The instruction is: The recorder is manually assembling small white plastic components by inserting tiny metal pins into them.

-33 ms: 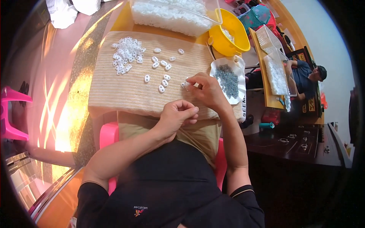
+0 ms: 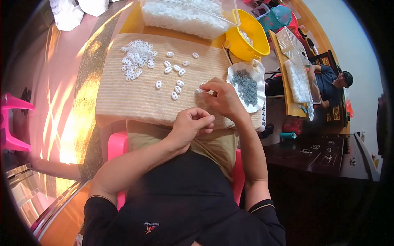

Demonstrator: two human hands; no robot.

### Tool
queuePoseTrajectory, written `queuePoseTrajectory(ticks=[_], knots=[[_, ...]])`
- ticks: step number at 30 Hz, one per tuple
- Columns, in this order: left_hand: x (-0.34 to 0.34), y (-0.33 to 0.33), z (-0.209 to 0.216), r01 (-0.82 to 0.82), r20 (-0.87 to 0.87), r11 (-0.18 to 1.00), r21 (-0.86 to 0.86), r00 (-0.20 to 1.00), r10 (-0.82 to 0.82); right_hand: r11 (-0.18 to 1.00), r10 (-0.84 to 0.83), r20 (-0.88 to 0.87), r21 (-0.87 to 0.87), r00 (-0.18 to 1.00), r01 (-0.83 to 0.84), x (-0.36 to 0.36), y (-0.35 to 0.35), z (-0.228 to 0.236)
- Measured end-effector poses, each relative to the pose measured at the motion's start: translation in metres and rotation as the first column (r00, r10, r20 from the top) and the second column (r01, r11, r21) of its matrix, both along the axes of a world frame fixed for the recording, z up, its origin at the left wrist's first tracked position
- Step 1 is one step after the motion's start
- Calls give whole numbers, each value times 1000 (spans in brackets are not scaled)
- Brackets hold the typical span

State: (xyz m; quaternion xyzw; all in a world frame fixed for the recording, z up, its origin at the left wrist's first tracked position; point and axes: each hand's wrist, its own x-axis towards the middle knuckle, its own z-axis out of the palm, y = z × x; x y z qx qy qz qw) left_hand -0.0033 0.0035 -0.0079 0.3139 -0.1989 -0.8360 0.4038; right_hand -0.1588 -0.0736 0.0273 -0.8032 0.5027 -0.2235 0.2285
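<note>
Over the near right of the cloth-covered table, my right hand is bent in a pinch, its fingertips at a small white oval two-hole plastic piece. My left hand is closed at the table's near edge, thumb against curled fingers; whatever it may hold is hidden. Left of my right hand, several similar white pieces lie scattered. A heap of small white plastic parts sits at the far left. Beside my right hand, a white scalloped tray holds a pile of small grey translucent parts.
A clear bin of white parts stands beyond the table's far edge, beside a yellow basin. At right, another person sits at a wooden table with a white-filled container. A pink stool stands at left.
My right fingertips have shifted very slightly at the white oval piece. My left hand and the scattered pieces look the same.
</note>
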Motion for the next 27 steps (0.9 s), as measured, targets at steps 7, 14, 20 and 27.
queuePoseTrajectory(ticks=[7,14,20,27], knots=[[-1,0,-3,-6,0,1000,7,1000,6,998,1,-209,-56,978,-13,13,3,-1],[-1,1,-3,-20,-10,1000,21,1000,20,995,2,-172,-97,985,-19,13,3,-7],[0,-2,1,-55,-10,998,27,998,55,996,-41,66,-78,997,46,2,9,-13],[5,-5,5,-140,-126,985,104,980,152,998,-30,310,53,950,14,-3,33,-4]])
